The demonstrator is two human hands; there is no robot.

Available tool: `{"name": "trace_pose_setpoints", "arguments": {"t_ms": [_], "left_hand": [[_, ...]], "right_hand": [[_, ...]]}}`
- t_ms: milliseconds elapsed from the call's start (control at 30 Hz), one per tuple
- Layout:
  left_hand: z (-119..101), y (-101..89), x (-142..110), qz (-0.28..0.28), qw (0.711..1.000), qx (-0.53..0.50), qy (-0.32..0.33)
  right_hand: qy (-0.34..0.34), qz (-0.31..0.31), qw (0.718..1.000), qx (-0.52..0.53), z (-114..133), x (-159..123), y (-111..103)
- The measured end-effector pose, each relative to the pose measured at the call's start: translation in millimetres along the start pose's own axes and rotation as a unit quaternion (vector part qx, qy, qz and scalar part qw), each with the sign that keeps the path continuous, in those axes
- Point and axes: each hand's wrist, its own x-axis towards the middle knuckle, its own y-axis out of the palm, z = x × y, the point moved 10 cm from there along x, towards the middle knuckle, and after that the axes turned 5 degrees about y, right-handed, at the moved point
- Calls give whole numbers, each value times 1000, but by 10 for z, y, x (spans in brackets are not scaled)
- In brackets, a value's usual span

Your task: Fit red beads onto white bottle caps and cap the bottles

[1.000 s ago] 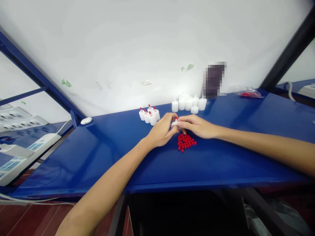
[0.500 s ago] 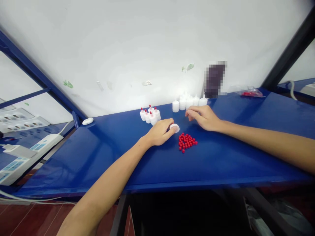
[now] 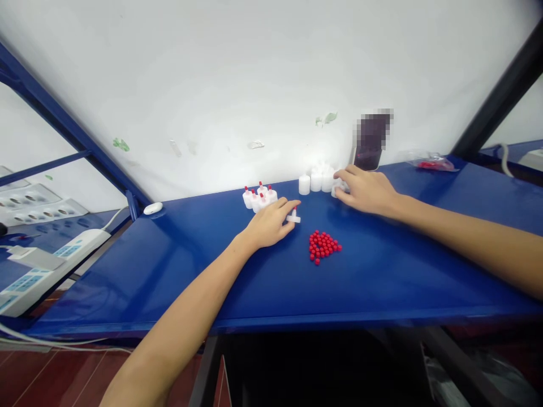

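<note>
My left hand (image 3: 271, 223) is closed on a small white dropper bottle (image 3: 293, 218) with a red tip; my fingers hide part of it. Just behind that hand stand several white bottles with red caps (image 3: 247, 198). At the back of the blue table, my right hand (image 3: 360, 189) has its thumb and fingers around a white bottle (image 3: 338, 188), mostly covered by the hand. To its left is a group of white bottles (image 3: 316, 180). In front of both hands lies a loose cluster of small red caps (image 3: 324, 244).
A dark phone-like object (image 3: 368, 144), partly pixelated, leans on the wall. At the back right lies a clear plastic bag (image 3: 432, 162) with red pieces. A white oval case (image 3: 153, 208) is on the left, near a power strip (image 3: 55, 265).
My right hand has moved back and slightly right, onto a white bottle. My left hand has shifted slightly left and turned its bottle, so the red tip now shows.
</note>
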Motion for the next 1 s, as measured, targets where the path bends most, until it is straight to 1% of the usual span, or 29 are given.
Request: {"name": "trace_pose_setpoints", "arguments": {"t_ms": [100,200,300,433,500,600,667,733,800,900,1000], "left_hand": [[32,-8,-13,0,1000,0,-1],[5,21,-8,8,1000,-11,6],[-44,53,0,20,999,-21,14],[-102,42,-4,34,999,-21,20],[-132,32,-10,45,999,-22,22],[-166,32,-17,60,997,-36,24],[-180,30,-17,61,997,-46,26],[-188,31,-15,60,996,-51,29],[-191,31,-14,58,996,-54,30],[-196,31,-7,52,996,-64,27],[-181,54,12,44,996,-79,8]], "right_hand": [[-17,31,999,6,46,-19,120],[-27,17,999,29,58,-27,147],[-47,-22,997,61,81,-36,92],[-69,-103,984,126,112,-87,-102],[-90,-121,975,161,152,-127,-173],[-155,-100,963,196,299,-192,-182],[-203,-77,954,207,410,-239,-150],[-233,-57,948,210,487,-272,-105],[-240,-39,947,212,517,-275,-52],[-224,-21,951,214,506,-251,7],[-212,-14,954,214,497,-234,19]]}}
